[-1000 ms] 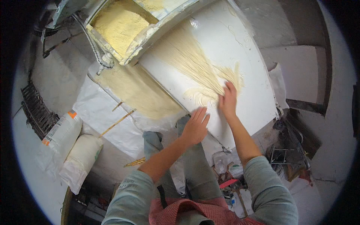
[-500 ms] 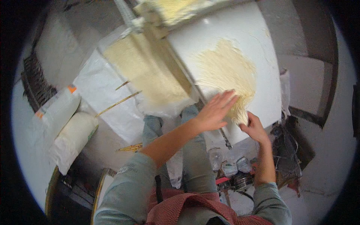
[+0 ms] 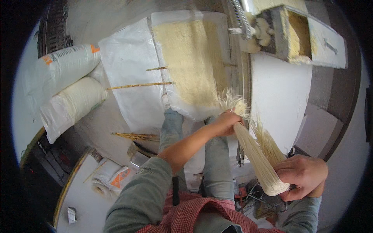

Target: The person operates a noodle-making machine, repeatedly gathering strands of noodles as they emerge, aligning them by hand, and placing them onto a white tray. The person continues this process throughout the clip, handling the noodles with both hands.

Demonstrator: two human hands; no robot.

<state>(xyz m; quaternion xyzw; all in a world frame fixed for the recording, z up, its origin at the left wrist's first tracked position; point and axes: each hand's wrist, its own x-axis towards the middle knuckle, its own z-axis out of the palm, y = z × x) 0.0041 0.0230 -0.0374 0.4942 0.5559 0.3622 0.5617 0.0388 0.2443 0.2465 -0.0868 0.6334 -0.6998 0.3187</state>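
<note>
A long bundle of thin pale noodle strands (image 3: 252, 155) is held up in front of my body. My left hand (image 3: 227, 122) is closed round its upper part, with loose ends fanning out above the fingers. My right hand (image 3: 301, 174) grips the lower, folded end at the right. Beyond the bundle lie a white board (image 3: 278, 89) and a sheet of pale yellow flour (image 3: 188, 62) on white plastic (image 3: 128, 73).
A metal trough with yellow powder (image 3: 297, 35) stands at the upper right. Sacks (image 3: 72, 103) lie at the left, near thin sticks (image 3: 138, 84) resting on the plastic. A curved-edged white surface (image 3: 81, 206) is at the lower left.
The noodles that lay spread on the white board are now lifted and gathered into a folded bundle between both hands. The view has swung toward the flour sheet.
</note>
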